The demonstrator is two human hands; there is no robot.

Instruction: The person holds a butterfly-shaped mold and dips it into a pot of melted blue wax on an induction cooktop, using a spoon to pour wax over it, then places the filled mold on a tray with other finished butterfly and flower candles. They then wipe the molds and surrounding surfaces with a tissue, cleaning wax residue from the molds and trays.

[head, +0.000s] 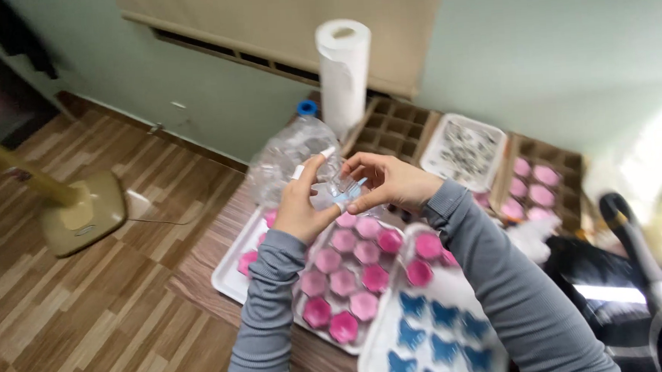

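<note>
A brown wooden table [199, 264] carries white trays [234, 278] of pink moulds [344, 283] at its centre — blue butterfly shapes [429, 332] at five o'clock, a clear plastic bottle [288, 154] and paper-towel roll [342, 76] at twelve, cardboard dividers [392, 130] at one.

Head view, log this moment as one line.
left hand: holds small clear bottle | right hand: pinches its blue tip | below: pink molds on tray | blue butterflies right

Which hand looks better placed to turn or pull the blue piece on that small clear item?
Probably the right hand: its fingertips pinch the blue piece, while the left hand grips the small clear item from its side, steadying it.
</note>
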